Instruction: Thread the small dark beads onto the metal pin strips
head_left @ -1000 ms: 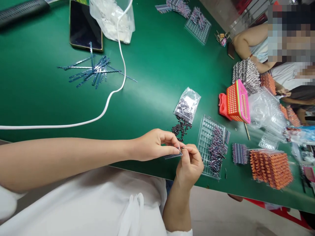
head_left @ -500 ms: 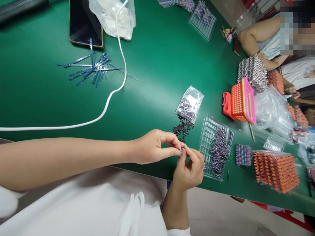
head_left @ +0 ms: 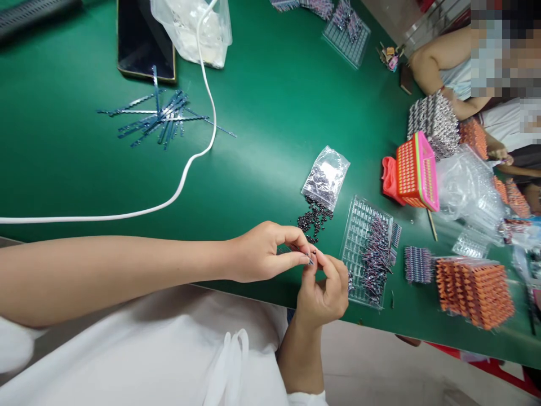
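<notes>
Left hand (head_left: 268,254) pinches a small dark strip (head_left: 311,261), thumb against forefinger. Right hand (head_left: 324,290) curled at the strip's end (its exact grip too small to tell). Both hands near the surface's (head_left: 253,186) edge, between loose dark beads (head_left: 315,217) and clear compartmented tray (head_left: 357,242).

A filled clear plastic bag (head_left: 213,42) overlaps the phone (head_left: 141,39), with a white cable (head_left: 181,180) crossing the bag; opposite lies a black ribbed handle (head_left: 38,20). Well apart from the phone sits an orange basket (head_left: 409,172).
</notes>
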The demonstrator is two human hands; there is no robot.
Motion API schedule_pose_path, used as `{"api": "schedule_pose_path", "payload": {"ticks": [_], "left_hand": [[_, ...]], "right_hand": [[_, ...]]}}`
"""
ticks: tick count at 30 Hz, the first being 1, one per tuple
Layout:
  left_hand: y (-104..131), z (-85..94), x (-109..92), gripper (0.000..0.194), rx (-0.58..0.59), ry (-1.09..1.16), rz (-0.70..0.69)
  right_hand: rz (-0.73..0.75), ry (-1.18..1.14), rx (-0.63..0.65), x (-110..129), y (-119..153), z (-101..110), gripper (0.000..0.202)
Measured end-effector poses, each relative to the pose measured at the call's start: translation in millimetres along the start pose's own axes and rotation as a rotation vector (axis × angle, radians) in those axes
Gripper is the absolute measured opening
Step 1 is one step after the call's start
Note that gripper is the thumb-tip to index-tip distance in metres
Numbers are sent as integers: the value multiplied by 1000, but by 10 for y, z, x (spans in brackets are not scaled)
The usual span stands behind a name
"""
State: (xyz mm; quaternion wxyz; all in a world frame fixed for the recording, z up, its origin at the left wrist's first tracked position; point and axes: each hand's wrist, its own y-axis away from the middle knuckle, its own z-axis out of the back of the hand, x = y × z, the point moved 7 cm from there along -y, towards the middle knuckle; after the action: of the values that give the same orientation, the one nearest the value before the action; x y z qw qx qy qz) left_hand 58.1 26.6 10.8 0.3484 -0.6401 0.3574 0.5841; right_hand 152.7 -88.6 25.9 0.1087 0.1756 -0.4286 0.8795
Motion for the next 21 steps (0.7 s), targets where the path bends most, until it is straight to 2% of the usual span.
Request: {"api": "schedule_pose_path", "payload": {"ticks": [7,10,14,18,21], "left_hand": [[14,-19,-35,9,-10,-78,-123],[25,-34,-27,9,-4,-104,-132],[28,-51,29,12,21,-43,-29],[6,-13,140,18,-36,87,162],[-13,34,175,19,-101,115,223]], "right_hand": [[-30,20,-12,-8,10,7,23],[-34,24,-27,-15,16,7,23],[-89,-62,-39,-60,31,4,21],[-300,-259,1,-199,77,-30,7],[-429,-386,58,-267,105,-82,4]]}}
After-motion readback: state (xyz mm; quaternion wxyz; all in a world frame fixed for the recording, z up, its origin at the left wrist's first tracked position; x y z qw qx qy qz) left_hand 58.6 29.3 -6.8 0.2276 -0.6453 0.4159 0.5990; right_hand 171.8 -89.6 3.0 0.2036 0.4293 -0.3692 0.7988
